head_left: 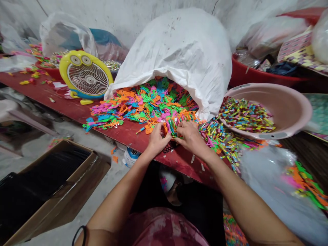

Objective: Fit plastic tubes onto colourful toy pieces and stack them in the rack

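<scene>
Both hands work at the front edge of a red table (123,136), close together. My left hand (158,139) pinches at a row of small colourful plastic pieces (172,127), thumb and fingers curled. My right hand (189,135) is curled over the right end of the same row. What exactly sits under its fingers is hidden. Behind the hands, a heap of orange, green, pink and blue plastic pieces (146,102) spills from a large white sack (179,44). Small striped cylinders (228,147) lie loose right of my right hand.
A pink basin (287,106) of similar cylinders stands at the right. A yellow fan (88,77) stands at the left of the heap. On the floor at left is a cardboard box (84,184) holding black items. A clear plastic bag (271,184) lies at the lower right.
</scene>
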Demonstrator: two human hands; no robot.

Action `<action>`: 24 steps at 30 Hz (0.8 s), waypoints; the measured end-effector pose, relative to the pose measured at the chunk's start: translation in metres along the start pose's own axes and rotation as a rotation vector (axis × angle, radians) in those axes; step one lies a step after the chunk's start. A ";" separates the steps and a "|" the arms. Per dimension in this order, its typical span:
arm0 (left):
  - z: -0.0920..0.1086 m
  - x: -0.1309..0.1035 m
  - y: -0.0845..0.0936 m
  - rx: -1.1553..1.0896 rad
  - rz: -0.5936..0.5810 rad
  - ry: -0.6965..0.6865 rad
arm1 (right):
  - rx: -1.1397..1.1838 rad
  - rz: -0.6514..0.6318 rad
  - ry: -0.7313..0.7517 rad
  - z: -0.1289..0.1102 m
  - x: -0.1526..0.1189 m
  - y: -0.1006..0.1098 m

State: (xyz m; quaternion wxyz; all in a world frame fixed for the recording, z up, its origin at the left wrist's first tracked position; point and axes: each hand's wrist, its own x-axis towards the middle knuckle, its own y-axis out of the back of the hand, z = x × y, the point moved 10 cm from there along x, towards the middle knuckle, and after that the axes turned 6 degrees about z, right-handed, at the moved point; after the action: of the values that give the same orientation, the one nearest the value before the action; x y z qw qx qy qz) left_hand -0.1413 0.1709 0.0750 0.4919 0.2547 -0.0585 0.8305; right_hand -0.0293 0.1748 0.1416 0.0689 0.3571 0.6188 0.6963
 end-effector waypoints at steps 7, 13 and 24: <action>0.002 0.001 0.002 -0.034 -0.023 0.042 | 0.070 -0.016 -0.032 0.007 0.003 -0.002; 0.004 0.001 0.002 -0.090 -0.044 0.077 | 0.043 -0.027 -0.048 0.008 0.005 -0.002; 0.007 -0.005 0.000 -0.004 -0.083 0.005 | -0.114 -0.016 -0.118 0.001 0.006 -0.006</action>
State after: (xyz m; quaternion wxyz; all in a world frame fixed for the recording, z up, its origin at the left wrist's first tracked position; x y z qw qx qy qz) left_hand -0.1369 0.1642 0.0781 0.5266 0.2539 -0.0483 0.8099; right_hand -0.0347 0.1803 0.1384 0.1312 0.3880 0.5759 0.7075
